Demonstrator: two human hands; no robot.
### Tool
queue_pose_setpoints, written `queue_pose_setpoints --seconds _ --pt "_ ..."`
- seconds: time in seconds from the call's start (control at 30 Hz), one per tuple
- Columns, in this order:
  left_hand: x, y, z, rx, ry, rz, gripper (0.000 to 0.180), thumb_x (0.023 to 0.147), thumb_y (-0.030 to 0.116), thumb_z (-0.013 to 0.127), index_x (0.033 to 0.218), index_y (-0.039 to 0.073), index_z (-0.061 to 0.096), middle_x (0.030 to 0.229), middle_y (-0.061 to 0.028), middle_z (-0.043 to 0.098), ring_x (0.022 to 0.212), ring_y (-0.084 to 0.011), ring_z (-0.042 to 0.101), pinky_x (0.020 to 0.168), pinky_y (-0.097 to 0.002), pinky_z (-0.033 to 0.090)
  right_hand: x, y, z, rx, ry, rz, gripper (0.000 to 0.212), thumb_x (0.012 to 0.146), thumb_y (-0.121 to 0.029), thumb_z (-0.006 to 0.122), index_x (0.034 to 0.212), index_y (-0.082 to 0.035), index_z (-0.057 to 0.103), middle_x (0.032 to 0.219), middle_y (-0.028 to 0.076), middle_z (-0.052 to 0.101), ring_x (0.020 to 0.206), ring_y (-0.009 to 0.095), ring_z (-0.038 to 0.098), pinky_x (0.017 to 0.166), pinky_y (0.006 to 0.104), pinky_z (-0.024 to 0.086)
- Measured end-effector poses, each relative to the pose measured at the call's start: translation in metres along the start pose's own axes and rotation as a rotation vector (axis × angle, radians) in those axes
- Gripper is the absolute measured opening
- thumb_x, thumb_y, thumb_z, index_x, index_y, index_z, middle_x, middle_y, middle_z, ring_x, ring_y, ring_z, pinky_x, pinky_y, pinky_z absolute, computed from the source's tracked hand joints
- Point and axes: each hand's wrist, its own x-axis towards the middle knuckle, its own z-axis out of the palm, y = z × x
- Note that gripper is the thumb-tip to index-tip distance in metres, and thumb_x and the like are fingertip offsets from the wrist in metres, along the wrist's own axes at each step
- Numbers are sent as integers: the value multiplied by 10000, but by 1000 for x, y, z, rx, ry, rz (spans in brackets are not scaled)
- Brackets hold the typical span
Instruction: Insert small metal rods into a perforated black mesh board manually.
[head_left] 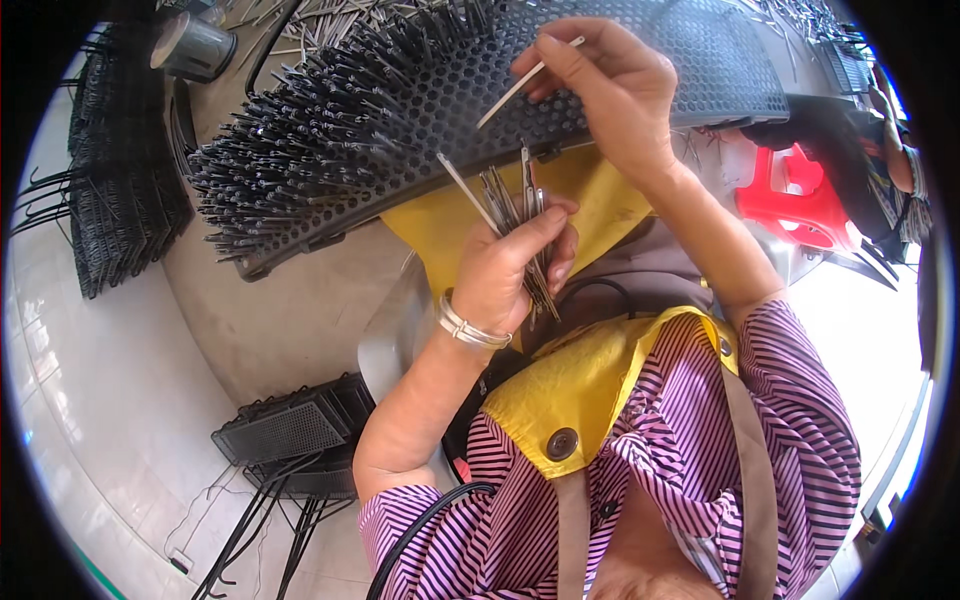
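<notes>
A bundle of thin metal strips is gripped in my left hand, the thumb pressed across it. One paler strip leans out of that bundle to the left. My right hand pinches a single thin metal strip between thumb and fingers, slanting over a black perforated panel. The panel lies tilted across my front, full of small round holes. Many dark strips stand upright, packed in the holes of its left part, while the right part shows bare holes. My left hand is just below the panel's near edge.
Loose strips lie scattered beyond the panel beside a metal can. Black hooked racks hang at the left, and more black panels are stacked at lower left. A red plastic stool and another person's hand are at the right.
</notes>
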Motion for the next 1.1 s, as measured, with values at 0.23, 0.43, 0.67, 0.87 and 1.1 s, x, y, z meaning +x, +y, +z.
queue_pose_setpoints --seconds 0.23,0.43,0.67,0.87,1.1 --pt "0 1 -1 2 -7 -6 152 817 127 551 913 9 538 612 -64 507 473 -125 456 401 -221 346 -1 -4 3 64 49 62 70 834 -15 527 882 33 544 724 86 625 598 84 574 537 194 480" --pt "0 1 0 5 4 -12 154 816 129 553 908 6 540 615 -64 509 473 -126 456 402 -222 349 -2 -6 4 34 40 51 72 831 -14 531 886 31 544 724 84 624 602 84 575 539 193 480" --pt "0 1 0 15 30 -25 145 814 116 544 904 3 541 612 -70 509 472 -127 453 406 -219 348 -3 -3 4 85 50 32 83 824 -8 539 894 35 544 727 86 623 609 83 577 543 190 479" --pt "0 1 -2 43 12 -30 177 825 130 532 937 -7 525 637 -72 499 488 -131 447 427 -233 346 -3 -6 4 47 49 13 78 819 1 539 885 42 546 718 82 623 603 76 568 540 185 471" --pt "0 1 -3 62 -16 -35 203 837 136 517 970 -17 511 671 -71 496 510 -134 447 450 -246 351 -3 -8 3 -3 36 -24 74 814 0 543 876 41 548 713 77 624 600 68 565 536 180 464"
